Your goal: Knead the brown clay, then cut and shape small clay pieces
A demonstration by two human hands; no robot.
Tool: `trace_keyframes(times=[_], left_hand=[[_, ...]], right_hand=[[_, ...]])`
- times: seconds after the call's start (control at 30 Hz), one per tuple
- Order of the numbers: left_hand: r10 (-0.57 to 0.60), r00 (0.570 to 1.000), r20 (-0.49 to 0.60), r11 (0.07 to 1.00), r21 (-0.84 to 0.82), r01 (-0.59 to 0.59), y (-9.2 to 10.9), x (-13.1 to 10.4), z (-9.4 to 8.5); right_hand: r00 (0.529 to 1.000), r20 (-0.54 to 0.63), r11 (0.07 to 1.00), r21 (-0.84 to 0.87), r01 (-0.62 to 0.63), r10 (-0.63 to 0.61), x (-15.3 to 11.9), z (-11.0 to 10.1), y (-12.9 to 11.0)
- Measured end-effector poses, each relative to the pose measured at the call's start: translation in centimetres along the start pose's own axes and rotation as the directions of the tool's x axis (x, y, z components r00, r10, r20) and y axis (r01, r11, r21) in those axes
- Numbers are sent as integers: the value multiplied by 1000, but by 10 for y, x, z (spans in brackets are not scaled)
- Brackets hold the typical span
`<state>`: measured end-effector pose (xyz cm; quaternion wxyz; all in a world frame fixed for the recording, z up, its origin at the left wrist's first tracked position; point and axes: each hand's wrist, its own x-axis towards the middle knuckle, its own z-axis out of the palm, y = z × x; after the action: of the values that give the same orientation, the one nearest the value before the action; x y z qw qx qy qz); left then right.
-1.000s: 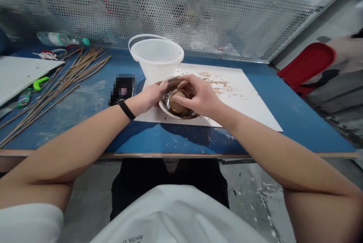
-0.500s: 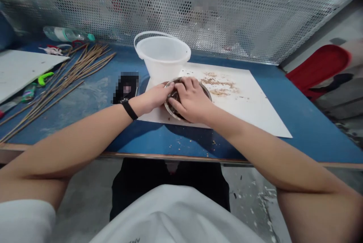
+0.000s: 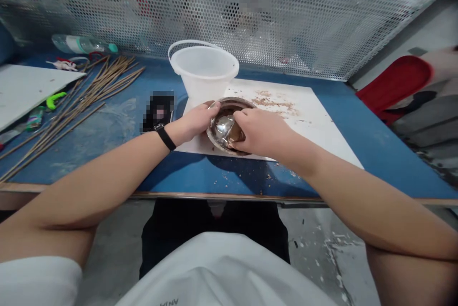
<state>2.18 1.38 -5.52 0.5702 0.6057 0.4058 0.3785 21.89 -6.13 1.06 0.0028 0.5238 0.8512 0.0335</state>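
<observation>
A shiny metal bowl [image 3: 222,127] stands tilted towards me over the near left part of a white board [image 3: 322,137]. Brown residue coats parts of its inside. My left hand [image 3: 201,119] grips the bowl's left rim, thumb on the edge and fingers outside. Inside the bowl, at its right side, my right hand [image 3: 263,132] has its fingers curled together and pointing down; what they hold, if anything, is hidden. Just behind the bowl rises a white plastic bucket [image 3: 205,75] with its handle up.
Brown crumbs [image 3: 274,103] lie scattered on the board, and more near the blue table's [image 3: 200,177] front edge. Left of the bowl lies a blurred-out dark phone-like object [image 3: 159,111]. Thin brown sticks [image 3: 89,91], a plastic bottle [image 3: 84,44] and a perforated metal screen [image 3: 143,5] are beyond.
My right hand has gone from lying spread over the bowl to curled fingers at its right side, baring the shiny inside. My left hand keeps its hold on the rim.
</observation>
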Motion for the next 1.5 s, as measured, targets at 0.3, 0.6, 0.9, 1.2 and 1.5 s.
trace_keyframes(times=[0.3, 0.6, 0.9, 1.2, 1.5], left_hand=[[-41, 998, 55, 989, -138, 49, -2, 2, 2], [-75, 995, 62, 997, -23, 77, -4, 1, -3], [-136, 991, 17, 984, 116, 133, 12, -7, 0], [-25, 999, 21, 998, -57, 26, 4, -5, 1], [-24, 998, 51, 995, -97, 29, 3, -3, 0]], right_hand=[[929, -370, 859, 485, 163, 32, 21, 29, 5], [991, -134, 997, 71, -19, 29, 27, 29, -11], [965, -182, 981, 55, -184, 191, 41, 18, -19], [911, -413, 968, 227, 110, -7, 1, 19, -26], [918, -390, 976, 156, 150, -79, 0, 33, -47]])
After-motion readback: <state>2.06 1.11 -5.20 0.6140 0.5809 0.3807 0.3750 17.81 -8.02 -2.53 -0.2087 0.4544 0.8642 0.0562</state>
